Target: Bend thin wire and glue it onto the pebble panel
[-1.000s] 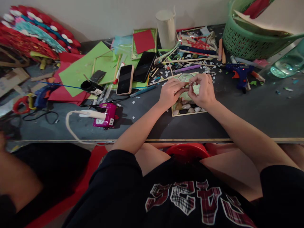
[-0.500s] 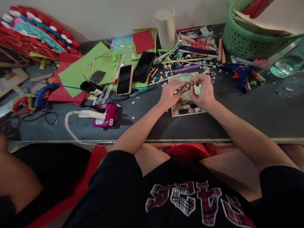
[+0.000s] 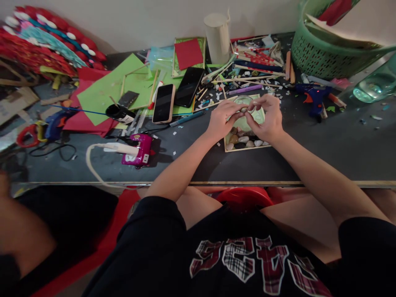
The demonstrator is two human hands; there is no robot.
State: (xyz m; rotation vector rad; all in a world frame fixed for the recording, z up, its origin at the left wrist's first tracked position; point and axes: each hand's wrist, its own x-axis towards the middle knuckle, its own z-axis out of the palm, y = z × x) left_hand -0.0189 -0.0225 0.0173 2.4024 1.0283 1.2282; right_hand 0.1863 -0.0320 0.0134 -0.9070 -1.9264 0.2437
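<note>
My left hand (image 3: 222,119) and my right hand (image 3: 266,119) meet fingertip to fingertip over a small stick-framed green card (image 3: 244,123) on the dark table (image 3: 324,144). Both pinch a small pebble-like piece (image 3: 244,109) between thumbs and forefingers. Several smooth pebbles (image 3: 244,140) lie along the near edge of the card, just below my hands. A round clear shape (image 3: 243,100) lies at the card's far end.
Two phones (image 3: 163,103) lie left of my hands on green paper (image 3: 105,90). A pink gadget with a cord (image 3: 137,149) sits near the front edge. A blue glue gun (image 3: 313,94), a green basket (image 3: 321,53), a white paper roll (image 3: 217,36) and scattered sticks crowd the back.
My hands stay over the card; the fingertips have shifted slightly around the small piece. The view has barely moved.
</note>
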